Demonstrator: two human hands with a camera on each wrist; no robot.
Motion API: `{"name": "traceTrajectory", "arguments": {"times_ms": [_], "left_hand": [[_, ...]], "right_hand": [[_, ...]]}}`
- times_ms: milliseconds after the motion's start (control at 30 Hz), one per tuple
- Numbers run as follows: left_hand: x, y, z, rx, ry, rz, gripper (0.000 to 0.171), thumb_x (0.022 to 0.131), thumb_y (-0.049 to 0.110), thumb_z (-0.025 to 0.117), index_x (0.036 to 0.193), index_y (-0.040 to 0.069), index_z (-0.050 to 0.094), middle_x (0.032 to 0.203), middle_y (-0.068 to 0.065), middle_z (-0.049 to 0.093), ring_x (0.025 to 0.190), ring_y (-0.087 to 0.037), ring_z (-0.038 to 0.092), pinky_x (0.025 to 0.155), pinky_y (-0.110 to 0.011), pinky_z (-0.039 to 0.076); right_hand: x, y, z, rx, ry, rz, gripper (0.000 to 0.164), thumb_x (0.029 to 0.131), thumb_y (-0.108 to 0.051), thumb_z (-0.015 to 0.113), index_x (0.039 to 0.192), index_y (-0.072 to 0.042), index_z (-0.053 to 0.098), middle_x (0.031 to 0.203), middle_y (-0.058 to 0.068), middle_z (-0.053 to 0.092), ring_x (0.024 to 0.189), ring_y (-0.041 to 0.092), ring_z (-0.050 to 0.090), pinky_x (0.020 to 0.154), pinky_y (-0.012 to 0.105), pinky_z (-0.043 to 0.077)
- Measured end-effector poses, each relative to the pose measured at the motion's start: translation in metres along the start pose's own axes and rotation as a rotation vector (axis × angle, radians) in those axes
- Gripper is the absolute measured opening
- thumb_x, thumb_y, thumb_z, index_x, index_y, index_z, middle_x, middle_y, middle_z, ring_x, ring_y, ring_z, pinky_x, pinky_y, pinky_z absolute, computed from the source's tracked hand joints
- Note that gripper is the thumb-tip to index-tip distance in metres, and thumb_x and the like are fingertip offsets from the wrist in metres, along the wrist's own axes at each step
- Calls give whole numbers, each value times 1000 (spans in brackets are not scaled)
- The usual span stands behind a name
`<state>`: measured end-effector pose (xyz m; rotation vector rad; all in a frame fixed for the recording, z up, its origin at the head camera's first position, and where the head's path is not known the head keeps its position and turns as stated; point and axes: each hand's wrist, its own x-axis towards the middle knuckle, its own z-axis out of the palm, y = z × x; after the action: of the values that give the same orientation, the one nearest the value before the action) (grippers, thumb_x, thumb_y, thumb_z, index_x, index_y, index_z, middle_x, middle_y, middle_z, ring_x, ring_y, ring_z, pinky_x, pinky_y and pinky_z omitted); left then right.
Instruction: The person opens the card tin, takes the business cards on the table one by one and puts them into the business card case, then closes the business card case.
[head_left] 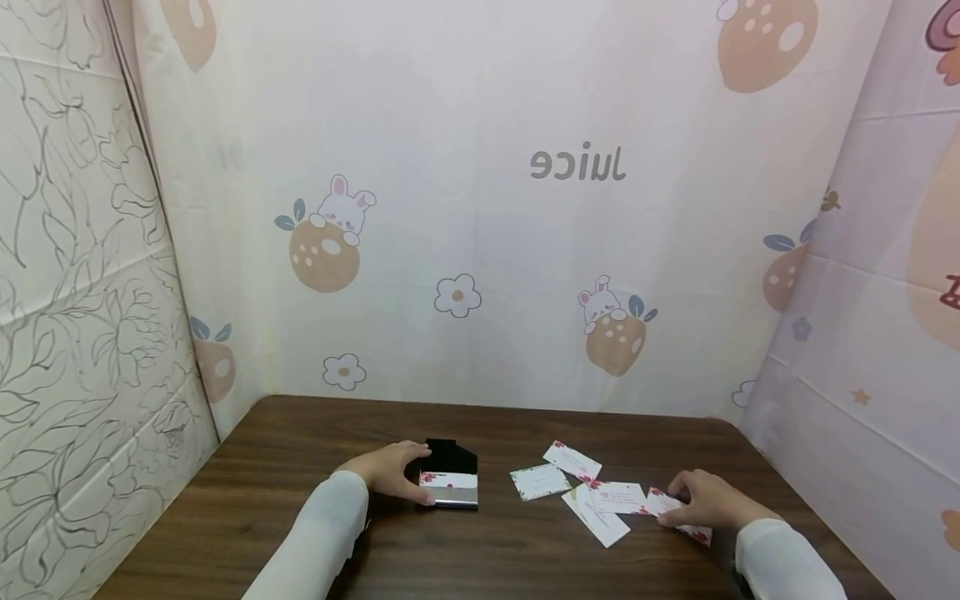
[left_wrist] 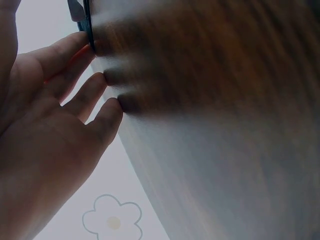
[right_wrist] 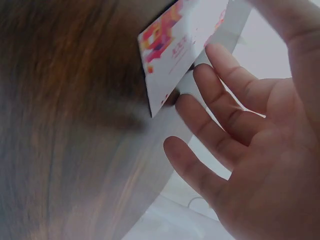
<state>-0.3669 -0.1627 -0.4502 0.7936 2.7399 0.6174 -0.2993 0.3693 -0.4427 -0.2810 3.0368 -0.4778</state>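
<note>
My left hand [head_left: 386, 472] grips the left side of an open black and silver business card case [head_left: 453, 457], thumb at its front edge and fingers farther back. A white card with red flowers [head_left: 461, 481] lies inside the case. In the left wrist view only a dark edge of the case [left_wrist: 89, 25] shows, at the fingertips. At the right, my right hand [head_left: 708, 498] pinches a floral business card [head_left: 694, 531] between thumb and fingers. That card shows red and orange print in the right wrist view, with fingertips [right_wrist: 212, 55] along its edge.
Left of the right hand, several business cards lie loosely spread: a green-edged one [head_left: 540, 482], a floral one [head_left: 573, 461], another floral one [head_left: 618, 497] overlapping a pale pair [head_left: 606, 528]. The brown wooden table [head_left: 300, 433] meets a printed curtain [head_left: 480, 208] behind.
</note>
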Motion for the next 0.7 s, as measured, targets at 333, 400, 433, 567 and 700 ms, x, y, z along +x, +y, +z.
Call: {"name": "traceTrajectory", "arguments": {"times_ms": [333, 400, 433, 567, 700], "left_hand": [[-1, 1, 0, -2, 2, -1, 87, 78, 52, 82, 147, 11, 49, 152, -13, 42, 139, -34, 40, 107, -57, 37], [-1, 1, 0, -2, 0, -4, 87, 77, 52, 82, 147, 11, 49, 152, -12, 42, 139, -33, 40, 107, -57, 37], [-1, 1, 0, -1, -1, -4, 87, 78, 52, 82, 147, 12, 49, 152, -12, 42, 139, -33, 40, 107, -57, 38], [0, 0, 0, 1, 1, -3, 87, 77, 52, 82, 147, 12, 49, 151, -12, 43, 138, -33, 41, 107, -57, 37], [-1, 0, 0, 2, 5, 2, 87, 77, 51, 82, 147, 11, 49, 151, -13, 43, 138, -33, 41, 107, -57, 37]], "right_hand": [[2, -1, 1, 50, -23, 33, 40, 80, -27, 85, 99, 3, 66, 93, 4, 65, 85, 24, 59, 80, 52, 53], [1, -2, 1, 57, -21, 39, 41, 79, -27, 85, 99, 3, 65, 93, 4, 64, 85, 24, 58, 79, 51, 53], [1, -2, 1, 62, -17, 40, 41, 79, -27, 86, 99, 2, 64, 92, 3, 64, 85, 24, 58, 79, 51, 52], [-1, -3, 2, 71, 13, 53, 44, 77, -27, 87, 100, -2, 60, 92, 3, 61, 85, 23, 56, 78, 50, 51], [-2, -4, 2, 71, 35, 60, 46, 77, -28, 87, 106, -2, 61, 97, 5, 62, 89, 26, 58, 80, 54, 51]]}}
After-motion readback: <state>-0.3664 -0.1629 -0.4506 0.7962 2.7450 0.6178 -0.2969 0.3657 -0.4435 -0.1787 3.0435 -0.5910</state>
